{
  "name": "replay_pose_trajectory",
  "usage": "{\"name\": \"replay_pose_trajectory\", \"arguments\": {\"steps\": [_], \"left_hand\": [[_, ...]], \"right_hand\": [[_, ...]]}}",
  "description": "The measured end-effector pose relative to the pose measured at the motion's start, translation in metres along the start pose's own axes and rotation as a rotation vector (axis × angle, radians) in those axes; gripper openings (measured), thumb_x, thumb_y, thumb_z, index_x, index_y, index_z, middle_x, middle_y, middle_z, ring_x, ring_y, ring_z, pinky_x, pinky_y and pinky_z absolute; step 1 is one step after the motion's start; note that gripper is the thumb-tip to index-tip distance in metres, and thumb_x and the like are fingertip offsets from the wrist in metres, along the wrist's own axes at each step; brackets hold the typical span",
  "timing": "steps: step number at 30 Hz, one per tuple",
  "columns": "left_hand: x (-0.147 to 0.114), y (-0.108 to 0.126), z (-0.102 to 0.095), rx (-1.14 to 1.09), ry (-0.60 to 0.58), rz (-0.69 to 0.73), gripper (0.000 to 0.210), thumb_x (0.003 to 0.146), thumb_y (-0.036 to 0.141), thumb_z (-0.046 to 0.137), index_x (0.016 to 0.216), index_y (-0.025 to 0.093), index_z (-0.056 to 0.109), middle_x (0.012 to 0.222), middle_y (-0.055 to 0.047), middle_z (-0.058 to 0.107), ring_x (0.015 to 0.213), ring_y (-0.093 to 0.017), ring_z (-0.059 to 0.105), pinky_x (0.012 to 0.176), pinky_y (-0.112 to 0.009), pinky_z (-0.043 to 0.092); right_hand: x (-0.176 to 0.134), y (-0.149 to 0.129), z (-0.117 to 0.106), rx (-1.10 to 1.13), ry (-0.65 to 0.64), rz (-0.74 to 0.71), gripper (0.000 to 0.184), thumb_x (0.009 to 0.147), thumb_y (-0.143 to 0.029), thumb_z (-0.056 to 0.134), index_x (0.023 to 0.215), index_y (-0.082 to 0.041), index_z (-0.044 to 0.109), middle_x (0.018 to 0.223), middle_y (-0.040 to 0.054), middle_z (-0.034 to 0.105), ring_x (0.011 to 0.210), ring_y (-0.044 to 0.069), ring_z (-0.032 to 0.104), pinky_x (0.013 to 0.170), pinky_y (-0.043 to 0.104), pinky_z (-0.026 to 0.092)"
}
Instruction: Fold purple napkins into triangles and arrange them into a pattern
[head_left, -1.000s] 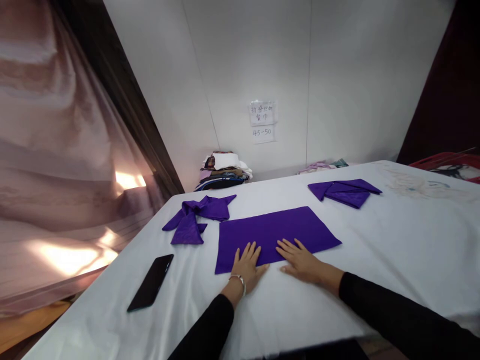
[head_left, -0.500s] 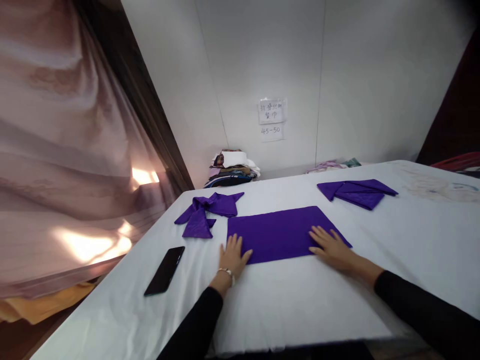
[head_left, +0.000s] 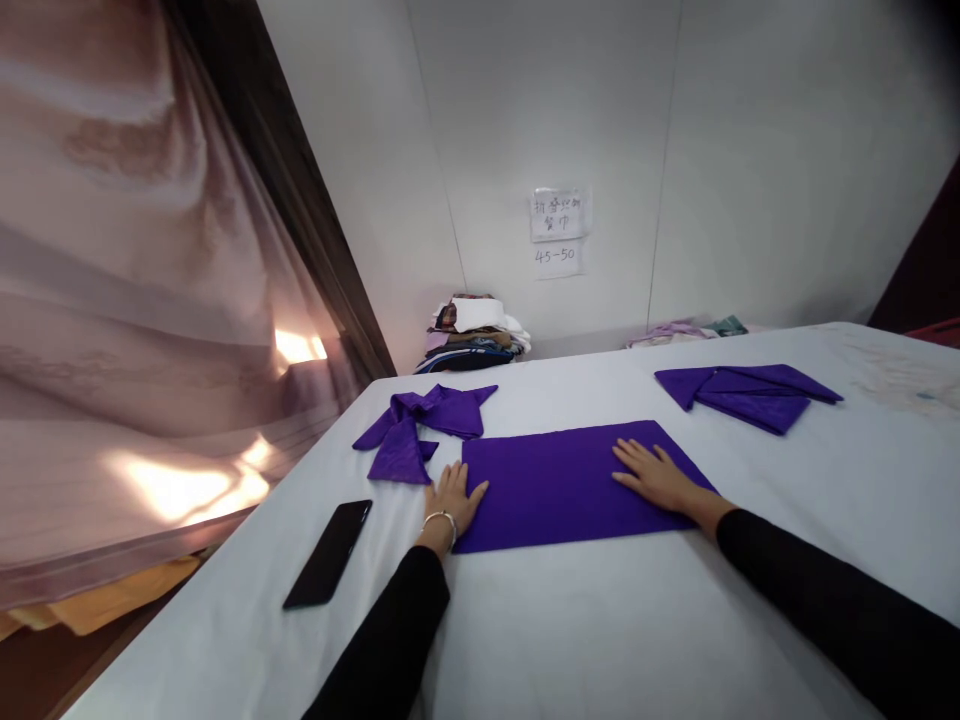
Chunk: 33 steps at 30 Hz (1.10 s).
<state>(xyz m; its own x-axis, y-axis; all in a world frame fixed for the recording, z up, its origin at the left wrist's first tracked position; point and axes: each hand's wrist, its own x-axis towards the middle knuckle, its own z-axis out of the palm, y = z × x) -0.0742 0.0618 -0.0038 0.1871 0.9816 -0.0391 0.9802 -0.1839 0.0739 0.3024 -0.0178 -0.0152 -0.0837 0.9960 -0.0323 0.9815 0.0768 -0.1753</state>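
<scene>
A purple cloth napkin (head_left: 555, 490) lies flat in a folded rectangle on the white-covered table (head_left: 585, 620). My left hand (head_left: 454, 497) rests with its fingers spread at the napkin's left edge, partly on the white cover. Farther right, my right hand (head_left: 652, 475) lies flat on the napkin near its right side, fingers apart. Neither hand grips anything. Beyond my left hand is a purple cloth tied in a bow-like shape (head_left: 420, 425). Another purple cloth, folded to points (head_left: 750, 393), sits at the back right.
A black phone (head_left: 330, 553) lies at the left of the table. Piled clothes (head_left: 476, 335) and more fabric (head_left: 675, 332) are behind the far edge. Handwritten paper signs (head_left: 556, 230) hang on the wall. A pink curtain (head_left: 127, 300) hangs down the left side.
My right hand has slid farther up onto the napkin, and my left hand has shifted slightly left to its edge. The view has moved a little.
</scene>
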Motion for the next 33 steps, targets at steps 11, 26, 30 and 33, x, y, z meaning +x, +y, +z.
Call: {"name": "replay_pose_trajectory", "arguments": {"steps": [11, 26, 30, 33], "left_hand": [[0.048, 0.104, -0.002, -0.033, -0.019, 0.347, 0.057, 0.089, 0.047, 0.022, 0.137, 0.019, 0.03, 0.147, -0.005, 0.023, 0.136, -0.021, 0.015, 0.11, -0.046, 0.009], [0.052, 0.009, 0.002, -0.02, 0.043, -0.065, 0.068, 0.085, 0.057, 0.019, 0.138, 0.015, 0.028, 0.148, -0.007, 0.022, 0.136, -0.024, 0.014, 0.108, -0.049, 0.013], [0.03, -0.006, 0.002, -0.029, 0.048, -0.079, 0.065, 0.087, 0.053, 0.021, 0.138, 0.013, 0.029, 0.147, -0.008, 0.022, 0.136, -0.025, 0.015, 0.109, -0.047, 0.015], [0.007, -0.015, -0.001, -0.022, 0.064, -0.091, 0.061, 0.088, 0.049, 0.024, 0.136, 0.013, 0.031, 0.146, -0.01, 0.024, 0.135, -0.025, 0.017, 0.107, -0.045, 0.019]], "right_hand": [[0.086, -0.095, 0.003, 0.103, -0.035, -0.266, 0.07, 0.087, -0.061, 0.017, 0.141, -0.018, 0.026, 0.147, 0.01, 0.022, 0.135, 0.024, 0.014, 0.106, 0.048, 0.009], [0.007, 0.098, 0.005, -0.082, 0.099, 0.321, 0.067, 0.084, -0.055, 0.019, 0.138, -0.016, 0.029, 0.146, 0.009, 0.024, 0.134, 0.027, 0.017, 0.104, 0.054, 0.017], [-0.028, 0.108, 0.006, -0.106, 0.081, 0.3, 0.062, 0.085, -0.052, 0.02, 0.136, -0.019, 0.034, 0.145, 0.0096, 0.026, 0.134, 0.027, 0.018, 0.103, 0.055, 0.018], [-0.041, 0.101, -0.001, -0.038, 0.046, 0.326, 0.06, 0.085, -0.052, 0.021, 0.133, -0.02, 0.039, 0.143, 0.01, 0.031, 0.132, 0.029, 0.022, 0.102, 0.056, 0.021]]}}
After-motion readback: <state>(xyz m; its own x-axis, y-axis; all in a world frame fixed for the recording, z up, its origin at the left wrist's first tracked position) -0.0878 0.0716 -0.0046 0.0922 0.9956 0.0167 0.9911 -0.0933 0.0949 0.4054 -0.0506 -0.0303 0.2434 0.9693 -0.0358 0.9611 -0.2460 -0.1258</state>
